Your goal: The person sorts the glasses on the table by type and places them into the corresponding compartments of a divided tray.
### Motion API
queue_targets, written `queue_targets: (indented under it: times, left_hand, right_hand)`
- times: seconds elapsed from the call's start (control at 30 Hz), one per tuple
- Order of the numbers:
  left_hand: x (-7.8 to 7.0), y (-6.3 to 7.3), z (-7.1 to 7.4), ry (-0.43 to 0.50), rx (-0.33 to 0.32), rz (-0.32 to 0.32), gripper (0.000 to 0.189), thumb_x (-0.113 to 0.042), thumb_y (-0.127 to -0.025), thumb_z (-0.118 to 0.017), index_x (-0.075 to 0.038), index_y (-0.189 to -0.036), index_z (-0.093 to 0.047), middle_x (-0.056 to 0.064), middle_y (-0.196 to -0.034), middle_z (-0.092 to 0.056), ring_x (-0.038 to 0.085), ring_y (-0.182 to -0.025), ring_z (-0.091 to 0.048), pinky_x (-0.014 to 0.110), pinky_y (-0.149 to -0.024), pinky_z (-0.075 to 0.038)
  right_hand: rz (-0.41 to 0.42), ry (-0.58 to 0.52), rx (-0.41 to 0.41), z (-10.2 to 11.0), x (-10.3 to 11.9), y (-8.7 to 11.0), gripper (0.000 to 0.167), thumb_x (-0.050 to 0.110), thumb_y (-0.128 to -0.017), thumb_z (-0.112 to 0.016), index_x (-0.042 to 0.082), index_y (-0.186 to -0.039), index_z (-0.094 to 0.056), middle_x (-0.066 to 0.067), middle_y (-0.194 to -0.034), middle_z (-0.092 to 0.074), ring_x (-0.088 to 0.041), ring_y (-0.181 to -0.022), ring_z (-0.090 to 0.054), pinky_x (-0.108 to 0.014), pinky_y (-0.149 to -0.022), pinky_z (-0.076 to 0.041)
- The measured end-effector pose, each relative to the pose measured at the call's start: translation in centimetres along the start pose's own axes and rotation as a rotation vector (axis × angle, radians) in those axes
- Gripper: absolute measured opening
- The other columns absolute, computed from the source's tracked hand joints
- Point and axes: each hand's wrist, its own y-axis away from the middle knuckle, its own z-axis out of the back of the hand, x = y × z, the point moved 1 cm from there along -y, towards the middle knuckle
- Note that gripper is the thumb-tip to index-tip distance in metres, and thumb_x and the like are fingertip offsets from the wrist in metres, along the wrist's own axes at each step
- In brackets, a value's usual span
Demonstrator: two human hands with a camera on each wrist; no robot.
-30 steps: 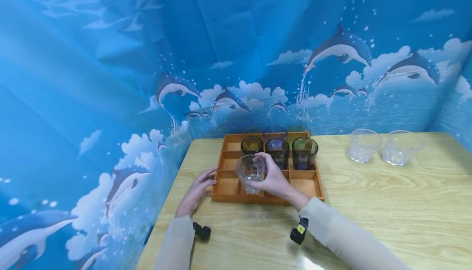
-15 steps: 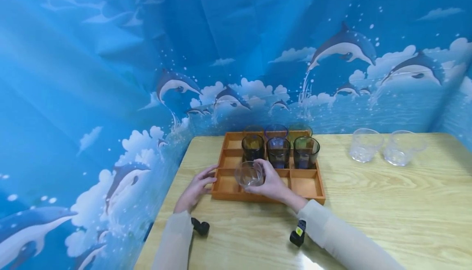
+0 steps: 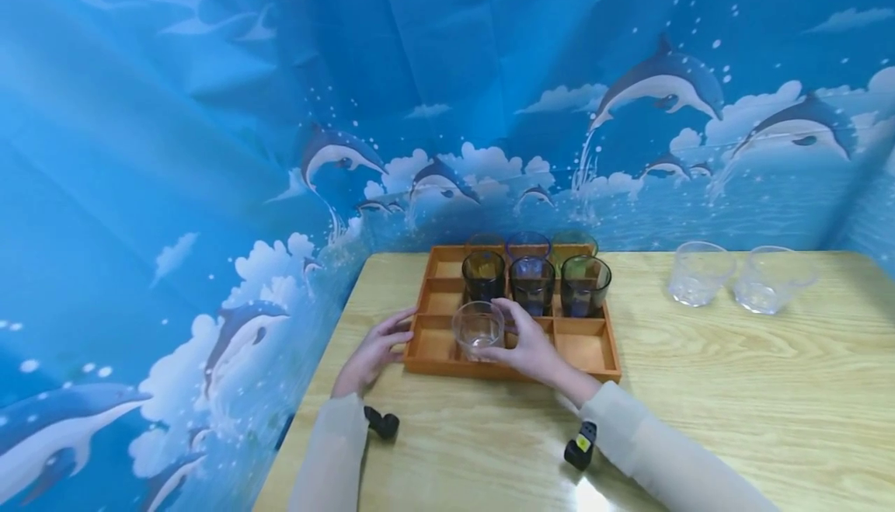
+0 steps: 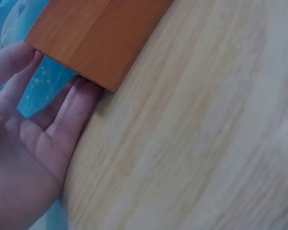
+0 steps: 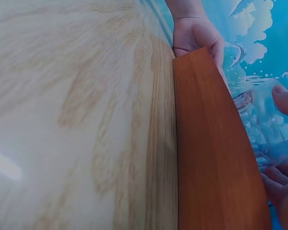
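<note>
A clear glass point(image 3: 478, 332) is gripped between the thumb and fingers of my right hand point(image 3: 526, 347). It sits at the front row of a wooden compartment box point(image 3: 447, 367), by the divider between the left and middle compartments; its base is partly hidden. In the right wrist view the glass point(image 5: 266, 122) shows beyond the box's front wall point(image 5: 206, 143). My left hand point(image 3: 372, 353) touches the box's left side with extended fingers, as the left wrist view shows at the box corner point(image 4: 105, 62). Dark tinted glasses point(image 3: 533, 287) stand behind the clear one.
More tinted glasses, amber, blue point(image 3: 527, 245) and green, fill the back row. Two clear glasses point(image 3: 699, 275) stand on the table point(image 3: 699, 388) at the right. A dolphin-print backdrop point(image 3: 489, 108) hangs close behind the box and along the left.
In my right hand the clear glass has changed its tilt slightly and come down a little at the front row. My left hand stays at the box's side. The head view has shifted slightly.
</note>
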Motion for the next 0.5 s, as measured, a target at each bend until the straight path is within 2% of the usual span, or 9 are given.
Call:
queue_targets:
  times: [0.1,0.2,0.3,0.5]
  left_hand:
    - [-0.1,0.0,-0.1,-0.012,-0.002,-0.003,0.052,-0.021,-0.089,-0.061,-0.025,-0.139,-0.045,0.010,-0.142,-0.037,0.030,-0.124,-0.039,0.045,-0.085,-0.045]
    - [-0.2,0.1,0.0,-0.017,0.006,-0.007,0.051,-0.021,-0.090,-0.061,-0.024,-0.139,-0.045,0.011,-0.142,-0.036,0.030,-0.124,-0.039,0.044,-0.085,-0.045]
    - [-0.2,0.1,0.2,-0.001,0.018,0.002,0.051,-0.020,-0.089,-0.061,-0.024,-0.138,-0.046,0.011,-0.141,-0.036,0.030,-0.124,-0.040,0.045,-0.085,-0.045]
    - [-0.2,0.0,0.5,0.015,0.036,0.022,0.054,-0.020,-0.087,-0.065,-0.024,-0.138,-0.046,0.011,-0.139,-0.038,0.030,-0.123,-0.040,0.046,-0.087,-0.045]
  right_hand:
    - [0.001,-0.014,-0.001,0.3,0.3,0.4,0.071,0.013,-0.073,-0.079,0.001,-0.133,-0.042,-0.019,-0.127,-0.050,-0.034,-0.113,-0.051,-0.046,-0.088,-0.045]
    - [0.047,-0.044,-0.029,0.8,1.5,0.8,0.059,0.002,-0.076,-0.074,-0.006,-0.127,-0.046,-0.025,-0.120,-0.052,-0.041,-0.106,-0.054,-0.052,-0.084,-0.045]
    - [0.099,-0.050,-0.060,1.4,2.9,1.2,0.048,-0.008,-0.077,-0.069,-0.012,-0.120,-0.049,-0.030,-0.112,-0.055,-0.046,-0.100,-0.054,-0.052,-0.081,-0.046]
    - [0.134,-0.006,-0.080,2.9,3.4,2.6,0.033,-0.008,-0.082,-0.064,-0.009,-0.113,-0.055,-0.026,-0.105,-0.061,-0.042,-0.094,-0.057,-0.049,-0.077,-0.048]
